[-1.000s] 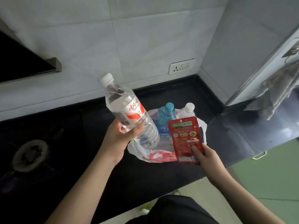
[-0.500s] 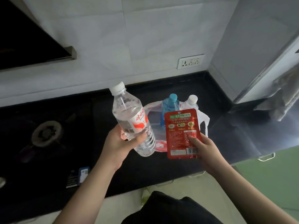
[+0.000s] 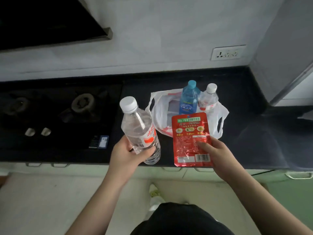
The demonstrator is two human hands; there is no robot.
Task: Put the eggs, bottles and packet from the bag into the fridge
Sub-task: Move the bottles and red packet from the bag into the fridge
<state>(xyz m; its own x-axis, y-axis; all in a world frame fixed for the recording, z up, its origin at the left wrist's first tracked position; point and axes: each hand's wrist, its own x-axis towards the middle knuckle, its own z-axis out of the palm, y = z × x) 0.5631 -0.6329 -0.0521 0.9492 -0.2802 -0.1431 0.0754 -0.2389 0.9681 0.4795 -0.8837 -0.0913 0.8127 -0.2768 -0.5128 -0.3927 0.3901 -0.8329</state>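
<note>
The left hand (image 3: pixel 125 154) wraps its grip round a clear water bottle (image 3: pixel 139 131), cap tilted to eleven o'clock. The right hand (image 3: pixel 215 153) pinches a red packet (image 3: pixel 191 138) upright. The plastic bag (image 3: pixel 162 114) lies at twelve o'clock on the desk (image 3: pixel 254 133).

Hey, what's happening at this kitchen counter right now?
A person is unpacking groceries. Their left hand grips a clear water bottle, and their right hand holds a red packet. Behind them, a blue bottle and a small clear bottle stand upright in the white plastic bag on the black counter. No fridge interior is visible.
</note>
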